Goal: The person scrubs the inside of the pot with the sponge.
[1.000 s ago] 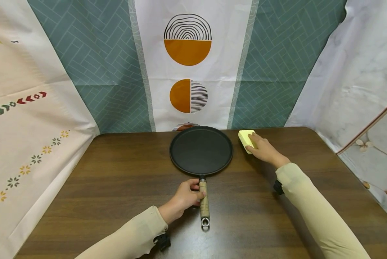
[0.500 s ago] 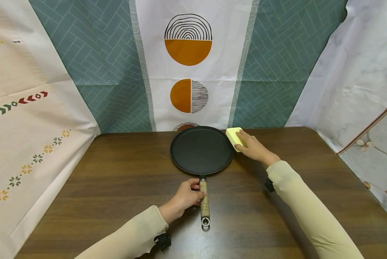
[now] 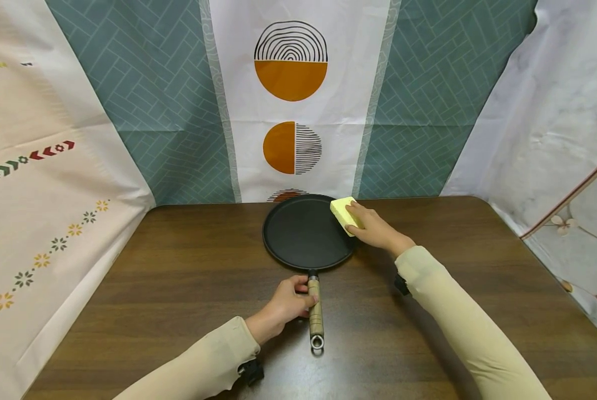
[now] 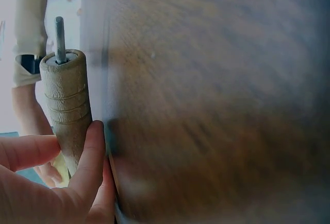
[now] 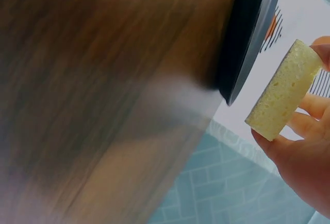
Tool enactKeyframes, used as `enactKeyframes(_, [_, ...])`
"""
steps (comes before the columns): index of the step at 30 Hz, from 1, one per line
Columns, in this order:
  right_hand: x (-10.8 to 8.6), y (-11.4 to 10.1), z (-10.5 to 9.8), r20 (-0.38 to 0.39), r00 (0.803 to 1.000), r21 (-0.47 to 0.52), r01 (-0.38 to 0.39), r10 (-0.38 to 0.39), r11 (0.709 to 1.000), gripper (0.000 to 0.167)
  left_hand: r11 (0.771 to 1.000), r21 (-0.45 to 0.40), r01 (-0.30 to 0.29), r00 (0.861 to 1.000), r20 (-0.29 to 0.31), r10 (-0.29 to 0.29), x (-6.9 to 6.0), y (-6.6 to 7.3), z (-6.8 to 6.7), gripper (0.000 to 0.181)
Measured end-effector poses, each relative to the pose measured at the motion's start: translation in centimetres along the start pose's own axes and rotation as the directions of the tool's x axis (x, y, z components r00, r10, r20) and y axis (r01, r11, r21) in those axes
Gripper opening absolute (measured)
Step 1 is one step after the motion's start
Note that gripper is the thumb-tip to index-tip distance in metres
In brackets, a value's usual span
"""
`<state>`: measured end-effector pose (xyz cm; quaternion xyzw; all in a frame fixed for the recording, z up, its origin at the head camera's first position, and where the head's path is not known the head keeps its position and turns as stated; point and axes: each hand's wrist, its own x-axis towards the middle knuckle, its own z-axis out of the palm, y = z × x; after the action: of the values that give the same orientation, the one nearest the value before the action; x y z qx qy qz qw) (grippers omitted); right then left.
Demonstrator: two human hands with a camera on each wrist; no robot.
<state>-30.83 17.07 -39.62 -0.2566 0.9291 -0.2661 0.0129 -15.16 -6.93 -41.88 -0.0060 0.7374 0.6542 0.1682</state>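
A flat round black pan [image 3: 305, 233] lies on the wooden table, its wooden handle [image 3: 315, 311] pointing toward me. My left hand [image 3: 288, 303] pinches that handle between thumb and fingers; the left wrist view shows the handle [image 4: 69, 100] with its metal hanging ring at the end. In my right hand [image 3: 375, 228] is a pale yellow sponge [image 3: 344, 214], seen over the pan's right edge. From the right wrist view, thumb and fingers grip the sponge [image 5: 283, 92] by its sides, and it is apart from the pan's rim [image 5: 252, 38].
The brown wooden table [image 3: 203, 289] spreads out around the pan. A patterned cloth [image 3: 178, 111] hangs behind its far edge. Light cloths hang at the left [image 3: 68, 222] and right [image 3: 553, 139].
My right hand has carried the sponge leftward from beside the pan to over its right edge. The left hand and the pan stay in place.
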Motion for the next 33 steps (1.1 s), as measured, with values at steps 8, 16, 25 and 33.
enactKeyframes(8, [0.8,-1.4,1.1,0.028,0.999,-0.003,0.023,-0.023,1.0,0.061,1.0,-0.005,0.005,1.0,-0.002,-0.005,0.0,-0.1,0.1,0.055])
enactKeyframes(16, [1.4,-2.3,2.2,0.079,0.994,0.012,0.071,-0.072,0.997,0.061,1.0,-0.009,-0.024,1.0,-0.001,0.024,0.1,-0.1,0.2,0.051])
enactKeyframes(25, [1.7,-3.2,3.2,0.129,0.987,0.006,0.091,-0.091,0.996,0.061,1.0,-0.002,-0.024,1.0,-0.006,0.024,0.2,-0.2,0.2,0.051])
enactKeyframes(33, [1.8,-4.0,4.0,0.184,0.979,0.014,0.091,-0.092,0.996,0.062,1.0,-0.013,-0.027,1.0,-0.004,0.027,0.1,-0.1,0.2,0.049])
